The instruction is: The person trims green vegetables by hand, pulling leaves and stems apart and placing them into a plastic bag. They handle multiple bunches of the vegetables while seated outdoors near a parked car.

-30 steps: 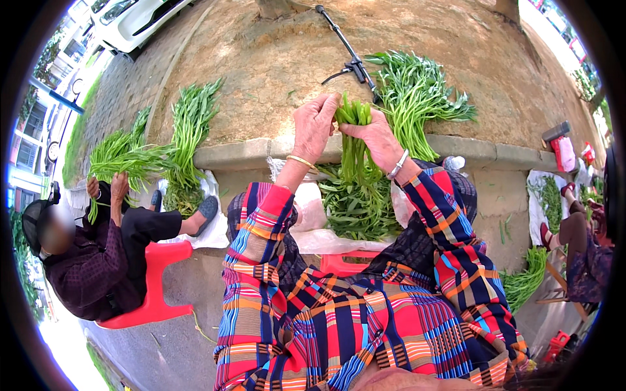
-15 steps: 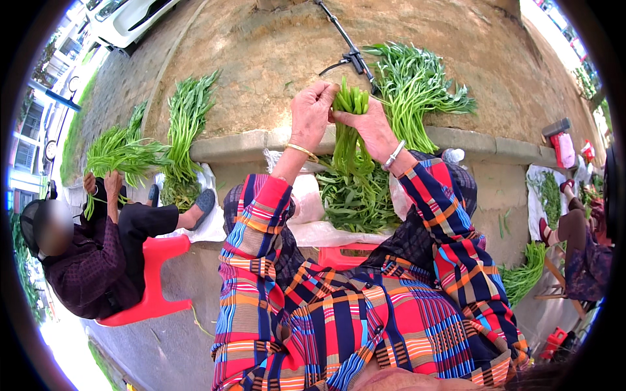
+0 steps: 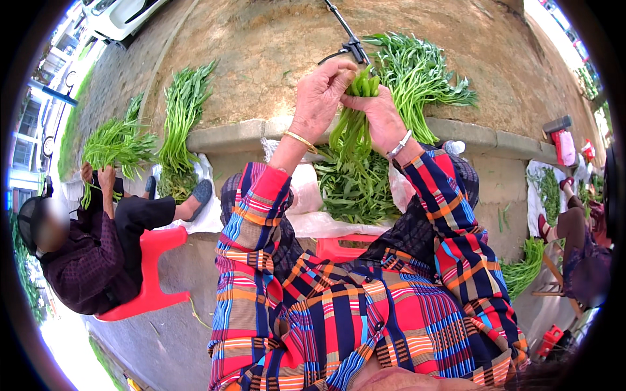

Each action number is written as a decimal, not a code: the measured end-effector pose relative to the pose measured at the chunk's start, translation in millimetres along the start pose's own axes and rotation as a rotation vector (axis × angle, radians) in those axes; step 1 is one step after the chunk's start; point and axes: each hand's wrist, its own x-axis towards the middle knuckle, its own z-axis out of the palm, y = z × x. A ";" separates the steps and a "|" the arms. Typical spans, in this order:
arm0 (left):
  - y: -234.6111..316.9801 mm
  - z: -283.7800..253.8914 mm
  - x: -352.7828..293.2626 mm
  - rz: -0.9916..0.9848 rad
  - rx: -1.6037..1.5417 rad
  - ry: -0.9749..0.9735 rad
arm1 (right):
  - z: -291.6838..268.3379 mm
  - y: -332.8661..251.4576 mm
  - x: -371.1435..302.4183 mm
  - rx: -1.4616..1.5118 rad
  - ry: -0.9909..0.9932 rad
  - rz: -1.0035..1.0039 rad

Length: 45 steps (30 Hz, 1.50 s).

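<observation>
In front of me I hold up a bunch of long green leafy stems (image 3: 351, 130), looking like water spinach, with the stem ends at the top and the rest hanging down. My right hand (image 3: 381, 116) is wrapped round it just below the ends. My left hand (image 3: 321, 98) is closed in a pinch beside the stem ends; what its fingers hold is hidden. Under the bunch, a heap of loose leafy greens (image 3: 358, 199) lies on a whitish plastic sheet (image 3: 303, 225) between my knees.
A large pile of greens (image 3: 420, 81) lies over the kerb (image 3: 486, 138), beside a black pole (image 3: 352, 44). To the left a person on a red stool (image 3: 153, 260) holds greens (image 3: 117, 144); another pile (image 3: 182, 117) lies nearby. Someone sits at the far right near more greens (image 3: 523, 270).
The view has shifted slightly. My left hand has moved up and right over the stem ends, its fingers still pinched. My right hand keeps its hold on the bunch.
</observation>
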 end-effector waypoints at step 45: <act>-18.0 17.2 -18.8 -0.499 -0.646 -0.384 | -20.3 -15.7 17.1 0.509 -0.213 0.145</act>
